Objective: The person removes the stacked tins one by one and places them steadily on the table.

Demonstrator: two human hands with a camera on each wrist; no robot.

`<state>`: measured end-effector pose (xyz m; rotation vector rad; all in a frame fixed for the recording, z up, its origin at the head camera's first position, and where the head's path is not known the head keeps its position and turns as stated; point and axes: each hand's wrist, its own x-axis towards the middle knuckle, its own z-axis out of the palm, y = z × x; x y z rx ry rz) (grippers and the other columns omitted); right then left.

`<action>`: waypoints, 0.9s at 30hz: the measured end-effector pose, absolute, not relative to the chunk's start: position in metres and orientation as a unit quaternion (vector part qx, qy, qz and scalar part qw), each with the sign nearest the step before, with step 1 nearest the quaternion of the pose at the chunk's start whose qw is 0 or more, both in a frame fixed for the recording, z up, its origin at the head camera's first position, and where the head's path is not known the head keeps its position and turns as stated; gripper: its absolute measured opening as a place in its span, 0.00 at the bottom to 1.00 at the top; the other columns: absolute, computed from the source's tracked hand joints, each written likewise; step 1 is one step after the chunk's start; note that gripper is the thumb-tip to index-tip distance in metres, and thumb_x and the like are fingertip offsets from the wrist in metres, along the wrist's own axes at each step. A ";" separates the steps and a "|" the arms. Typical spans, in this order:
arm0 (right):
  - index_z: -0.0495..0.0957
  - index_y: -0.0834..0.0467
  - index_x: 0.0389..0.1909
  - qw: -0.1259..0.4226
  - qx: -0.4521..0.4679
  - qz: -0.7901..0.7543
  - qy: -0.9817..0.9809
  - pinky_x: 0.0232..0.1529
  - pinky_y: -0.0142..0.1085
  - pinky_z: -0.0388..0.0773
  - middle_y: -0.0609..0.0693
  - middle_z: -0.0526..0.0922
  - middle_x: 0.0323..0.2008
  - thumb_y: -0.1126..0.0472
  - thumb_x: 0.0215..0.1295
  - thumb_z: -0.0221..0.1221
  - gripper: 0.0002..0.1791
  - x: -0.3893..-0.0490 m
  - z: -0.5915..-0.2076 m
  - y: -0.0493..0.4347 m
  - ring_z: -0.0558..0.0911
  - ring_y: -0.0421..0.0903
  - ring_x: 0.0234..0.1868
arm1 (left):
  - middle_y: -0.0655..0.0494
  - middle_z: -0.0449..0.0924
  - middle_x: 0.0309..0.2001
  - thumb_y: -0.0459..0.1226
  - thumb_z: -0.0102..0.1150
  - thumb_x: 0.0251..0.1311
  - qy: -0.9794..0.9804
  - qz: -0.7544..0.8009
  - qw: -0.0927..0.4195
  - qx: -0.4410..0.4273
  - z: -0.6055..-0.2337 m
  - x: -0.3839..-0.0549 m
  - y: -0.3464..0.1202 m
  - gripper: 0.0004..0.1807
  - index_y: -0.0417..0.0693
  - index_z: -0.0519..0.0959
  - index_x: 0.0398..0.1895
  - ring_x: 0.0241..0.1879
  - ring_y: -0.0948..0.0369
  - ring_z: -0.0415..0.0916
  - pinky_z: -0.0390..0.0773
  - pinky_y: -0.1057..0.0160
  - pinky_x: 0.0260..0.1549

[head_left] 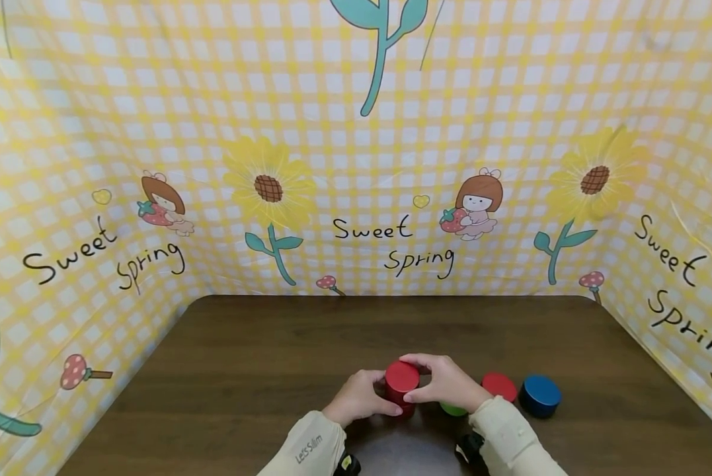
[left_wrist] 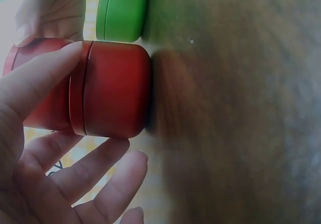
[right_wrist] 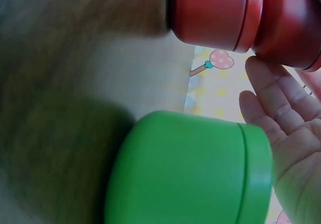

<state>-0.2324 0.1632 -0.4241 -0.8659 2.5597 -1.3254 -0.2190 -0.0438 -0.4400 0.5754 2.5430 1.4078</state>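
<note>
Two red lidded tins are stacked one on the other; the upper red tin sits atop the lower red tin, whose base meets the tabletop. My left hand holds the stack from the left, its thumb lying across the seam between the tins and its fingers behind. From the other side my right hand grips the upper tin between thumb and fingers. A green tin stands close to the right of the stack, partly hidden under the right hand in the head view.
Farther right on the brown wooden table stand another red tin and a blue tin. A yellow checked cloth with printed flowers hangs behind the table and along its sides.
</note>
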 end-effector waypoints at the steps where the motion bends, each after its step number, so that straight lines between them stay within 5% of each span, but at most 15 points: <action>1: 0.73 0.67 0.58 0.063 -0.288 -0.436 0.850 0.48 0.38 0.76 0.55 0.81 0.49 0.58 0.53 0.71 0.33 -0.233 -0.424 0.164 0.79 0.51 0.49 | 0.52 0.85 0.39 0.33 0.77 0.41 0.854 0.475 0.090 0.195 -0.440 -0.219 -0.044 0.24 0.41 0.83 0.46 0.42 0.56 0.79 0.74 0.53 0.46; 22: 0.73 0.68 0.58 0.056 -0.289 -0.417 0.860 0.48 0.40 0.75 0.53 0.82 0.47 0.58 0.52 0.71 0.34 -0.229 -0.410 0.177 0.79 0.50 0.47 | 0.51 0.84 0.40 0.34 0.76 0.43 0.854 0.479 0.111 0.170 -0.440 -0.223 -0.046 0.28 0.38 0.81 0.51 0.40 0.57 0.79 0.76 0.53 0.44; 27: 0.72 0.68 0.58 0.051 -0.282 -0.409 0.867 0.51 0.46 0.75 0.53 0.81 0.47 0.57 0.52 0.71 0.34 -0.229 -0.409 0.185 0.79 0.50 0.48 | 0.51 0.84 0.41 0.34 0.76 0.43 0.853 0.479 0.118 0.171 -0.441 -0.225 -0.044 0.28 0.38 0.80 0.51 0.42 0.57 0.79 0.76 0.52 0.45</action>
